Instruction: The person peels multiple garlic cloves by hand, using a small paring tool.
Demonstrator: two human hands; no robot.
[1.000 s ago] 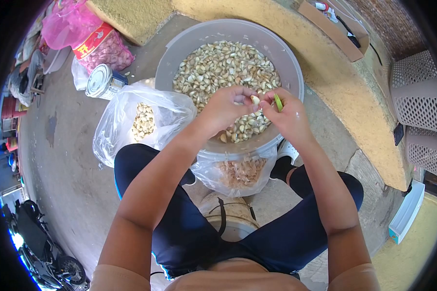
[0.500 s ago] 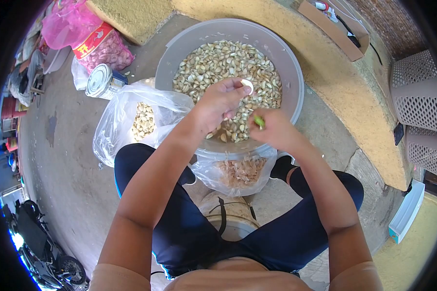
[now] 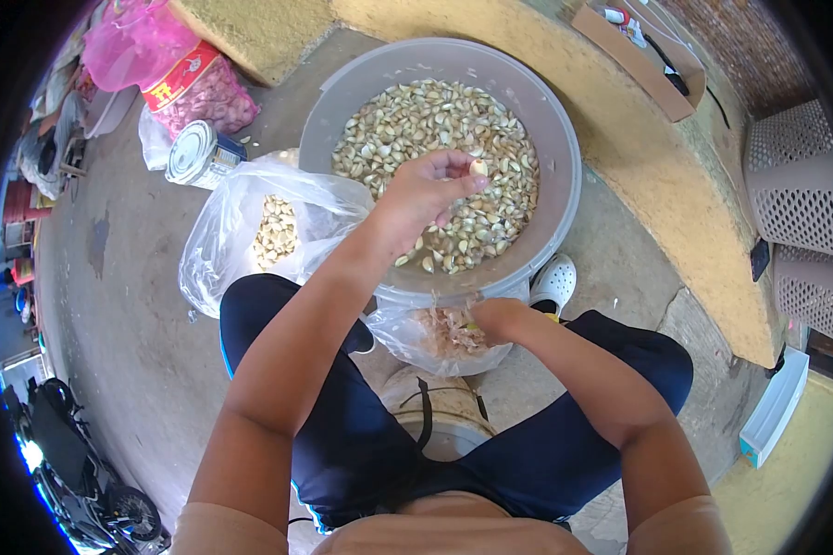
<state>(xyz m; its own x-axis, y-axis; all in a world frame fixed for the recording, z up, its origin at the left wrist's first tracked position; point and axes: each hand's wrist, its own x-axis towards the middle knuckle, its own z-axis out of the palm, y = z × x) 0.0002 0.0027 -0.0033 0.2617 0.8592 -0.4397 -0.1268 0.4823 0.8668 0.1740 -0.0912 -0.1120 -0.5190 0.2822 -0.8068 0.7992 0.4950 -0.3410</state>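
Observation:
A pale garlic clove (image 3: 478,167) is pinched between the thumb and fingers of my left hand (image 3: 435,188). That hand is above a wide grey tub (image 3: 317,139) of garlic cloves (image 3: 435,116) lying in water. My right hand (image 3: 502,319) is lower, at the clear plastic bag (image 3: 403,340) of papery garlic skins (image 3: 444,331) in front of the tub. Its fingers are curled and partly hidden. A bit of a small green thing (image 3: 474,326) shows at them; its kind is not clear. Left of the tub, another clear bag (image 3: 215,245) contains peeled cloves (image 3: 276,231).
A can (image 3: 194,157) and a pink net sack (image 3: 208,97) stand at the upper left. A low yellow ledge (image 3: 657,203) curves along the right, with a cardboard box (image 3: 639,69) on it. Below the bag of skins is a bucket (image 3: 453,407) between my legs.
My right hand has moved from above the tub's near side down to the bag of skins. My left hand stays over the tub, with the clove turned slightly. A white shoe has come into view.

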